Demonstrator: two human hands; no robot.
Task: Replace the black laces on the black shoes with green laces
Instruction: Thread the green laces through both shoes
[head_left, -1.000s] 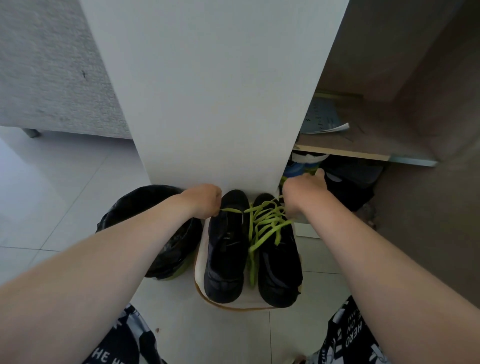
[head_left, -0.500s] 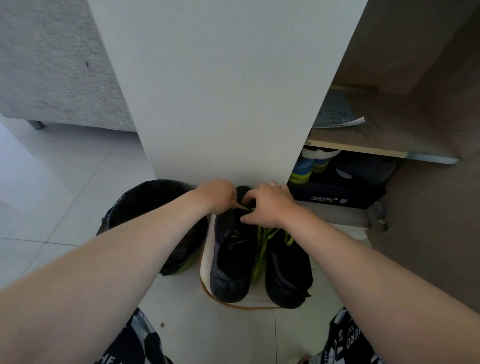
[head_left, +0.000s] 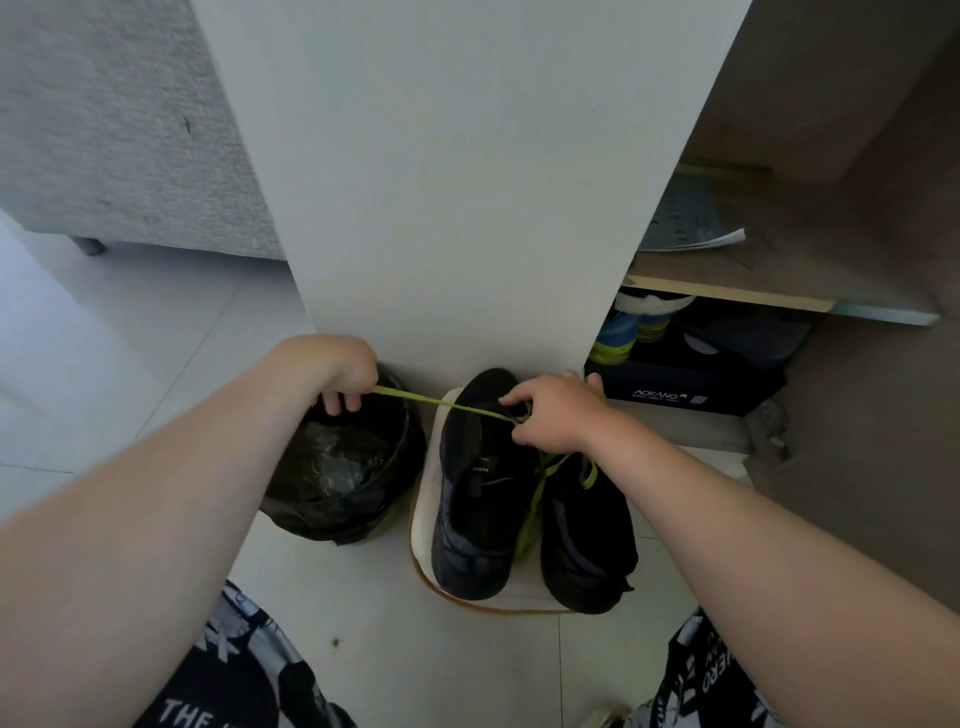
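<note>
Left hand (head_left: 340, 371) pulled lace (head_left: 441, 401) left, AOKANG box (head_left: 727, 382)

Bare forearms (head_left: 156, 519), left hand (head_left: 337, 369) and right hand (head_left: 556, 415) uncovered. Black shorts (head_left: 244, 670) with a busy white and grey print on both legs. White block letters on left leg (head_left: 184, 713) read "THE"; right leg (head_left: 719, 670) shows "HERO" running sideways. Rest of print cropped, unreadable.

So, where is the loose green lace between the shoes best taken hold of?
Pinch the lace near its lower end, from above, in the gap between the shoes: it lies free there; higher up the right hand covers it.
</note>
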